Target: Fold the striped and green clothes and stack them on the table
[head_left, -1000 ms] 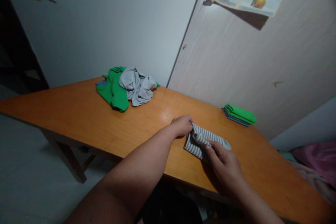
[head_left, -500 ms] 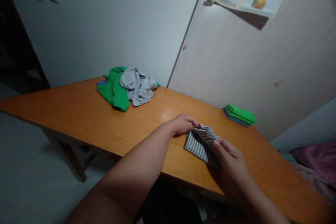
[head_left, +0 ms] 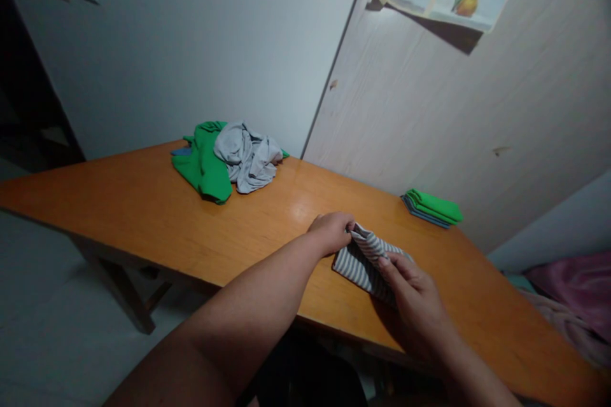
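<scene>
A grey-and-white striped cloth [head_left: 359, 269], folded into a compact shape, lies near the front edge of the wooden table [head_left: 267, 235]. At its far left corner, my left hand [head_left: 333, 232] is closed on the raised upper layer. My right hand [head_left: 409, 285] pinches the same layer farther right, thumb on top. Between the two hands the fold stands up from the layer beneath. What the cloth is as a garment cannot be made out. Some of the left fingers are hidden behind the fabric.
A crumpled green garment [head_left: 205, 168] and a grey one [head_left: 251, 159] lie heaped at the table's back left, by the wall. Toward the back right sits a folded stack of green and blue-grey cloths [head_left: 432, 206]. Pink fabric [head_left: 573, 286] is beyond the table's right end.
My left hand has turned, its fingers curling further over the cloth's corner. The raised fold has shifted slightly left, with my right hand following. The view has moved a little.
</scene>
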Action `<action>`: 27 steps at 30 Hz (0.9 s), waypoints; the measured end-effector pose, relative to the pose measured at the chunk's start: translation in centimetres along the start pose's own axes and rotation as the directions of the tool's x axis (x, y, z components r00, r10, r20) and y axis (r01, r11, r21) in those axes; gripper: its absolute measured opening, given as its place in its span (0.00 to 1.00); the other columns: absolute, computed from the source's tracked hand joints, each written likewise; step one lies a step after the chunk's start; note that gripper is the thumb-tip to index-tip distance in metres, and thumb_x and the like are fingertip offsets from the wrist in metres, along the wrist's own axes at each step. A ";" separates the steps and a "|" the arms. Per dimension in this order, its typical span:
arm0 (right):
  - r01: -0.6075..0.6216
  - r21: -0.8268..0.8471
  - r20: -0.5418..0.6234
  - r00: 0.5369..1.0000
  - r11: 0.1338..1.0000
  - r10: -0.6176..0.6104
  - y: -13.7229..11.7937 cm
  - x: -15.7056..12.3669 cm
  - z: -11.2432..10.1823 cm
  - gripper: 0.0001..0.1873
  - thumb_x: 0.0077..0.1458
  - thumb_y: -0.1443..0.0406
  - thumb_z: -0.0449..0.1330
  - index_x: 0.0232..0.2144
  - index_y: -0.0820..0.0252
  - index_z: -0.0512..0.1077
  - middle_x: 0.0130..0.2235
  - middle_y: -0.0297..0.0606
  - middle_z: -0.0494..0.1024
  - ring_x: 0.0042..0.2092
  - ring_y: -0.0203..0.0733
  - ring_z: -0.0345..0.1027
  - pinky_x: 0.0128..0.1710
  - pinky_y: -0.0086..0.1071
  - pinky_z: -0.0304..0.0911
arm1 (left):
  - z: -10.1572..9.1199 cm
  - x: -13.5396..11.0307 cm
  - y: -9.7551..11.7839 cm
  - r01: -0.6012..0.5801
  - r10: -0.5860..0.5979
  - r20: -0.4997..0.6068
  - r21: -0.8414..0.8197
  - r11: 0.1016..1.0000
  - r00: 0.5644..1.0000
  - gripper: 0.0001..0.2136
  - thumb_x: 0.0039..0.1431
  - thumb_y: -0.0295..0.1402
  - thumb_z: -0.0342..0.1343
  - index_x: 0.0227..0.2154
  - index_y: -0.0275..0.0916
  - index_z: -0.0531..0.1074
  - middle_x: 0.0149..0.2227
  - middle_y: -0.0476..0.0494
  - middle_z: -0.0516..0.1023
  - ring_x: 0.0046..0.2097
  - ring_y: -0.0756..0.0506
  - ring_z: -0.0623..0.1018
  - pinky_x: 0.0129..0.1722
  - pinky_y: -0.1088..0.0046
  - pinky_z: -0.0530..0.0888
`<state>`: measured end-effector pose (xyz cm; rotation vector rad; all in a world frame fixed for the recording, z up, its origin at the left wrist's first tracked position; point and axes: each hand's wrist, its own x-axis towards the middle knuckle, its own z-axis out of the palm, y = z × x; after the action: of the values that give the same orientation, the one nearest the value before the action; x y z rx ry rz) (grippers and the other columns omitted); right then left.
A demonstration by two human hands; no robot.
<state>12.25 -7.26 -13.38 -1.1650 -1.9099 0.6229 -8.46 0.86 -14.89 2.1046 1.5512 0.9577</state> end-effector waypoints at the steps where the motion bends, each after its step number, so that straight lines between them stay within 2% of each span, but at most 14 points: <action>1: -0.018 0.007 0.016 1.000 1.000 0.018 -0.1 0.0 0.0 0.22 0.63 0.51 0.55 0.46 0.59 0.78 0.43 0.42 0.81 0.45 0.51 0.73 0.44 0.40 0.69 | 0.0 0.0 -0.1 0.007 -0.007 0.001 -0.002 1.000 1.000 0.04 0.54 0.31 0.57 0.33 0.45 0.74 0.37 0.49 0.79 0.40 0.44 0.75 0.39 0.71 0.68; 4: -0.045 0.008 0.037 0.998 0.999 0.045 -0.1 -0.1 0.0 0.22 0.63 0.51 0.56 0.49 0.58 0.77 0.46 0.41 0.81 0.47 0.51 0.73 0.46 0.41 0.68 | -0.2 0.0 -0.3 0.032 -0.032 0.013 -0.019 0.999 0.999 0.06 0.53 0.32 0.59 0.35 0.44 0.73 0.35 0.49 0.79 0.37 0.45 0.75 0.36 0.73 0.67; 7: -0.020 -0.033 0.044 0.999 0.999 0.022 0.2 -0.2 0.0 0.22 0.64 0.51 0.55 0.50 0.57 0.77 0.49 0.42 0.81 0.49 0.52 0.74 0.50 0.42 0.69 | -0.2 0.1 -0.5 0.060 -0.059 0.017 -0.048 0.997 0.998 0.12 0.52 0.30 0.59 0.40 0.44 0.72 0.36 0.50 0.79 0.37 0.46 0.75 0.35 0.74 0.68; 10: 0.093 -0.166 0.065 0.994 0.982 -0.083 0.5 -0.6 0.1 0.21 0.64 0.53 0.55 0.53 0.54 0.76 0.53 0.42 0.79 0.55 0.53 0.72 0.57 0.48 0.66 | 0.0 0.3 -0.8 0.077 -0.077 0.002 -0.081 0.994 0.997 0.17 0.52 0.27 0.57 0.46 0.43 0.70 0.37 0.49 0.79 0.38 0.46 0.76 0.35 0.74 0.68; 12: 0.208 -0.312 0.123 0.976 0.927 -0.178 0.6 -0.9 0.2 0.20 0.64 0.54 0.55 0.53 0.52 0.77 0.56 0.42 0.78 0.58 0.54 0.70 0.61 0.53 0.62 | 0.3 0.5 -1.1 0.083 -0.085 -0.008 -0.100 0.991 0.996 0.18 0.52 0.26 0.57 0.48 0.42 0.70 0.38 0.49 0.80 0.38 0.46 0.77 0.36 0.74 0.68; 16: 0.360 -0.499 0.268 0.929 0.788 -0.255 0.1 -1.5 0.2 0.20 0.64 0.57 0.56 0.55 0.51 0.75 0.60 0.42 0.74 0.63 0.54 0.65 0.65 0.58 0.55 | 0.5 1.0 -1.3 0.097 -0.103 -0.044 -0.137 0.986 0.994 0.14 0.54 0.25 0.53 0.45 0.40 0.72 0.37 0.47 0.79 0.38 0.46 0.76 0.37 0.74 0.69; 19: 0.401 -0.500 0.298 0.912 0.767 -0.283 -0.1 -1.9 0.1 0.23 0.64 0.58 0.56 0.60 0.48 0.70 0.63 0.41 0.70 0.66 0.55 0.60 0.66 0.62 0.51 | 0.2 1.2 -1.3 0.084 -0.098 -0.085 -0.152 0.985 0.992 0.09 0.61 0.30 0.48 0.38 0.38 0.73 0.37 0.46 0.79 0.39 0.46 0.75 0.37 0.73 0.68; 21: 0.409 -0.481 0.247 0.912 0.776 -0.327 0.1 -2.3 -0.2 0.23 0.64 0.59 0.56 0.60 0.47 0.69 0.64 0.40 0.68 0.66 0.55 0.59 0.66 0.63 0.48 | -0.3 1.2 -1.2 0.075 -0.093 -0.114 -0.149 0.986 0.989 0.13 0.65 0.36 0.45 0.34 0.38 0.73 0.34 0.46 0.77 0.37 0.46 0.73 0.36 0.72 0.67; 23: 0.392 -0.462 0.135 0.918 0.795 -0.374 0.7 -2.7 -0.5 0.21 0.64 0.61 0.56 0.59 0.49 0.71 0.64 0.42 0.68 0.66 0.54 0.60 0.67 0.62 0.47 | -0.8 1.0 -1.1 0.072 -0.092 -0.132 -0.147 0.986 0.987 0.19 0.68 0.44 0.42 0.29 0.39 0.72 0.30 0.47 0.75 0.34 0.46 0.72 0.33 0.71 0.66; 27: 0.252 -0.434 -0.141 0.929 0.865 -0.341 2.2 -3.9 -1.5 0.17 0.64 0.60 0.56 0.53 0.54 0.74 0.60 0.46 0.73 0.61 0.52 0.65 0.62 0.54 0.59 | -1.5 0.5 -0.9 0.076 -0.093 -0.117 -0.138 0.988 0.989 0.27 0.64 0.58 0.43 0.24 0.39 0.69 0.24 0.50 0.70 0.28 0.47 0.69 0.28 0.71 0.61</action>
<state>15.58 -9.76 -15.66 -1.0969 -2.0289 -0.0819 -10.03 1.49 -14.22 1.9055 1.5748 1.1457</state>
